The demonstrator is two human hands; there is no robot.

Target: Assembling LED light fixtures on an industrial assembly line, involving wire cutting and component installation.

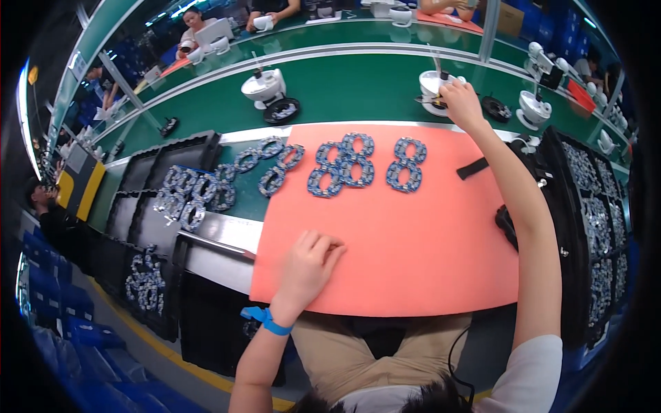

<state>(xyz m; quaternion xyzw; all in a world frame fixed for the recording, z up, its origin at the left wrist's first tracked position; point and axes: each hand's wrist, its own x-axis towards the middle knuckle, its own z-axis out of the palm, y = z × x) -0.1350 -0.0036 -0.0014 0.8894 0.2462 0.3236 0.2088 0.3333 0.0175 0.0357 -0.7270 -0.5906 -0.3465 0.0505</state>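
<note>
My right hand (460, 103) reaches far across the bench to a white rounded housing (429, 81) on the green belt. Its fingers are bent in at the housing's right side; what they hold, if anything, is hidden. A small dark tool lies by the fingers at the housing. My left hand (306, 268) rests on the orange mat (392, 255), fingers loosely bent and somewhat apart, nothing visible in them; a blue band (267, 321) circles its wrist. Farther off on the mat lie blue figure-eight circuit boards (406, 165), some overlapping (341, 165).
More boards (186, 196) pile up at the left beside black trays (138, 227). Black trays of small parts (592, 227) stand at the right. Another white housing (263, 86) and a black round part (281, 110) sit on the belt (344, 89). Other people work beyond it.
</note>
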